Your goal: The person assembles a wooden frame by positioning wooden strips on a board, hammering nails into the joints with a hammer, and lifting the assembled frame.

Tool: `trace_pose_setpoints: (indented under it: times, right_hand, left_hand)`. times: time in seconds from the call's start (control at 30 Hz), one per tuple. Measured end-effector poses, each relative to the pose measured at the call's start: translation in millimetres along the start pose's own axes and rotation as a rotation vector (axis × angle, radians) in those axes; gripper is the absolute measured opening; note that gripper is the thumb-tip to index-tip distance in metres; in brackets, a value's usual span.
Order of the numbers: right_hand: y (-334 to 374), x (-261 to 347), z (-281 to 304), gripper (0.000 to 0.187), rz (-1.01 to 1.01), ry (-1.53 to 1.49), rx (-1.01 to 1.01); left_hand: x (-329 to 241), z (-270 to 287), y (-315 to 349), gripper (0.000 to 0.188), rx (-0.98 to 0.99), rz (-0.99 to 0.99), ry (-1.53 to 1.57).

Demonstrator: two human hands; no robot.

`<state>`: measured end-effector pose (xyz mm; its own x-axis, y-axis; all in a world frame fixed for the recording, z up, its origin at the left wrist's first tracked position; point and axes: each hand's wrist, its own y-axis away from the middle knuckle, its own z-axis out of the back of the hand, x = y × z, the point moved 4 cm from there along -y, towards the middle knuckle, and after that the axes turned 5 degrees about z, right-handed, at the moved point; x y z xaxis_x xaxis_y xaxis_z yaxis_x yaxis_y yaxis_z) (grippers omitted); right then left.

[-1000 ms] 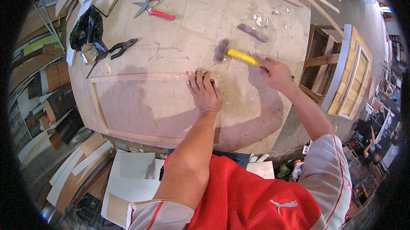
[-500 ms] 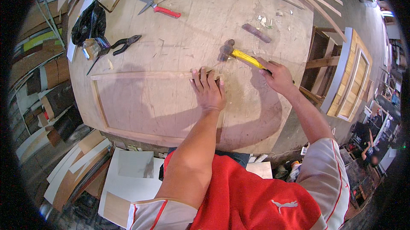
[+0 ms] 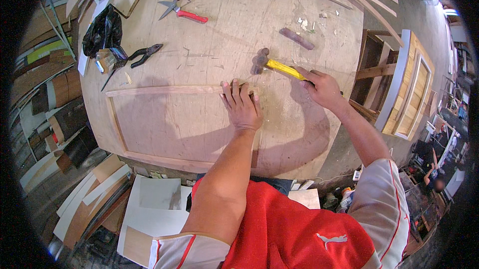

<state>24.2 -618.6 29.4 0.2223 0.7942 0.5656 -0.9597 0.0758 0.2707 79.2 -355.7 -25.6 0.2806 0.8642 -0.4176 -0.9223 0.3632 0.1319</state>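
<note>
A hammer (image 3: 282,67) with a yellow handle and a dark metal head is gripped in my right hand (image 3: 325,89), its head on the left, over or on the worktable (image 3: 224,34). My left hand (image 3: 243,107) lies with fingers spread across the far right corner of a thin wooden frame (image 3: 164,91), pressing on the strip there. The frame lies flat, its left strip and near strip in plain view. My left hand and forearm cover parts of its right end. Whether the hammer head touches the wood I cannot tell.
Red-handled pruning shears (image 3: 183,4), black pliers (image 3: 144,54), a small box (image 3: 105,61) and a black plastic bag (image 3: 103,30) lie at the far left. A dark flat block (image 3: 296,38) and wood chips sit beyond the hammer. A wooden cabinet piece (image 3: 406,87) stands at right.
The hammer has shifted slightly left with my right hand. My left hand stays on the frame's corner. The whole view has drifted a little.
</note>
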Motion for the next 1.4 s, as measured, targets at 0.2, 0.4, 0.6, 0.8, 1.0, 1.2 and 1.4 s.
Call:
trace_pose_setpoints:
  times: [0.2,0.4,0.6,0.8,1.0,1.2,1.4]
  right_hand:
    - [-1.4,-3.7,-1.0,0.055,0.031,0.057,0.068]
    - [-1.7,0.3,2.7,0.054,0.118,0.047,0.067]
    - [-4.4,6.4,11.9,0.054,0.103,0.096,0.156]
    - [-4.1,10.5,11.2,0.054,0.088,0.11,0.168]
    - [1.6,9.3,7.7,0.053,0.073,0.09,0.187]
    - [4.1,13.3,10.3,0.057,0.083,0.137,0.173]
    - [6.3,15.1,8.5,0.057,0.043,0.131,0.179]
  left_hand:
    - [1.0,-0.2,1.6,0.054,-0.002,0.001,-0.007]
    - [0.7,-0.1,3.4,0.054,0.019,0.01,-0.018]
    - [-1.0,1.4,0.0,0.054,0.006,0.014,-0.003]
    - [1.5,-1.0,-0.7,0.053,-0.006,-0.005,-0.014]
    - [0.3,-0.2,0.1,0.053,-0.015,-0.002,-0.004]
    - [-0.8,-1.1,2.1,0.053,0.008,0.003,-0.04]
    - [-4.0,3.3,1.1,0.05,0.019,-0.014,-0.009]
